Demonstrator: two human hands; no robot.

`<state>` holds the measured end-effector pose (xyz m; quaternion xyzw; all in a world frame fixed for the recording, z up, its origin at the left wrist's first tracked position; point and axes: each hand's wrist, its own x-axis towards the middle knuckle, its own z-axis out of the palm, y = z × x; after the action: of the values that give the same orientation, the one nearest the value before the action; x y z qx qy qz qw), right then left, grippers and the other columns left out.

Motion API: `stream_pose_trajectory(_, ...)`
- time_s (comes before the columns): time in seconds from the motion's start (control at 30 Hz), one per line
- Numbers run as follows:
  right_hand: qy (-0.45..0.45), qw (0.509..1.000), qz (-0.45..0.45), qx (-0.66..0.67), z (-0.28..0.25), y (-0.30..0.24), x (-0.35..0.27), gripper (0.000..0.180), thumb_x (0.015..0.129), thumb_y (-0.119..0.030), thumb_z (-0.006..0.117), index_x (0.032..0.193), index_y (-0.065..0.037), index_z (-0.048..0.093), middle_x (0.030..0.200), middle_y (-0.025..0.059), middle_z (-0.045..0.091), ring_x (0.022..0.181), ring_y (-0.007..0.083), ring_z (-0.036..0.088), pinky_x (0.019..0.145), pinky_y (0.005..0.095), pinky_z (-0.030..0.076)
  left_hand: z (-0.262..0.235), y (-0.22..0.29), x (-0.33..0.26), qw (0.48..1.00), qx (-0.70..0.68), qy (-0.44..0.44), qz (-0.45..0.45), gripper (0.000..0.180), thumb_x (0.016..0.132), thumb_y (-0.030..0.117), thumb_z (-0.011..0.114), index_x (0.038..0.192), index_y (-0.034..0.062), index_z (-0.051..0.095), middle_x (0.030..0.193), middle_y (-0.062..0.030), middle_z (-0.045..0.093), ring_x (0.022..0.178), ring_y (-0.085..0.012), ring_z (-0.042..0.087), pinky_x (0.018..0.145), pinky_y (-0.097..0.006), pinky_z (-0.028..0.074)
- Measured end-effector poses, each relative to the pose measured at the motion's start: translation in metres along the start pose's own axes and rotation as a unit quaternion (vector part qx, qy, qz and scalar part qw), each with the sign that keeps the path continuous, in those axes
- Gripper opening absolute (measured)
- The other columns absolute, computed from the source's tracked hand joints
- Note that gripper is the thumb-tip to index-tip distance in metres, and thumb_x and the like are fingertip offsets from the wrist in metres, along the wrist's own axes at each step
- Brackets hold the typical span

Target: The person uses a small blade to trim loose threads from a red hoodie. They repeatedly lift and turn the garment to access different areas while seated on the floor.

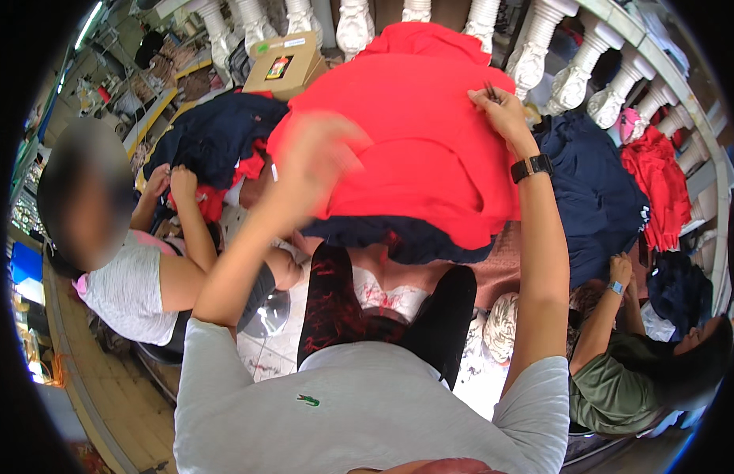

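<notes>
A large red garment [406, 134] lies spread in front of me, over dark navy cloth [406, 235] that shows along its near edge. My right hand [503, 114], with a dark watch on the wrist, is closed around small dark thread snips [491, 93]. Their points stick up above the fingers, over the right side of the red garment. My left hand [323, 150] hovers over the garment's left part, smeared by motion. Its finger position is unclear, and whether it holds anything does not show.
At left a person [146, 268] handles navy and red garments [217, 134]. At right another person [619, 363] works on a navy pile [592, 189], with red cloth [657, 186] beyond. Behind the garment stand a cardboard box [300, 75] and a white balustrade [355, 28].
</notes>
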<state>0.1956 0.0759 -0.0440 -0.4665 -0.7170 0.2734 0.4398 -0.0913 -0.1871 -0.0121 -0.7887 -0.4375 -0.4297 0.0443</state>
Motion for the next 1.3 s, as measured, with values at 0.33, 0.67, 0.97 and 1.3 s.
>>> stream_pose_trajectory(0.33,0.06,0.988,0.085,-0.111,-0.041,0.031,0.086,0.045,0.084,-0.045,0.073,0.084,0.0,0.068,0.082,0.0139,0.07,0.074,0.0266,0.067,0.069,0.036,0.051,0.005,-0.268,0.015,0.767,-0.315,-0.01,-0.559,0.057,0.1,0.048,0.055,0.129,-0.0014,0.059,0.113,-0.0138,0.068,0.106,-0.0216,0.064,0.091,-0.037,0.049)
stream_pose_trajectory(0.67,0.044,0.959,0.009,0.281,-0.115,-0.069,0.015,0.033,0.086,-0.017,0.069,0.115,-0.008,0.055,0.103,0.003,0.066,0.092,0.0111,0.064,0.072,0.026,0.048,-0.104,-0.208,0.058,0.958,0.138,0.07,-0.241,0.014,0.09,0.013,0.07,0.1,0.0021,0.071,0.082,-0.0067,0.069,0.075,-0.0141,0.064,0.067,-0.029,0.048)
stream_pose_trajectory(0.97,0.14,0.96,-0.238,0.045,-0.123,-0.078,0.16,0.028,0.089,-0.009,0.069,0.116,-0.004,0.072,0.106,0.0039,0.072,0.096,0.0105,0.064,0.087,0.0232,0.049,-0.111,-0.249,0.205,0.89,-0.269,0.267,-0.252,0.021,0.101,0.02,0.061,0.114,0.0037,0.059,0.103,-0.0057,0.067,0.07,-0.0099,0.061,0.068,-0.02,0.046)
stream_pose_trajectory(1.3,0.1,0.992,-0.074,-0.022,-0.092,-0.012,0.194,0.02,0.087,-0.008,0.071,0.106,-0.002,0.073,0.096,0.003,0.073,0.085,0.0098,0.063,0.082,0.0232,0.048,-0.045,-0.314,0.188,0.956,0.005,0.098,-0.278,0.028,0.094,0.011,0.065,0.122,0.0078,0.061,0.117,-0.0111,0.065,0.097,-0.0178,0.068,0.091,-0.027,0.051)
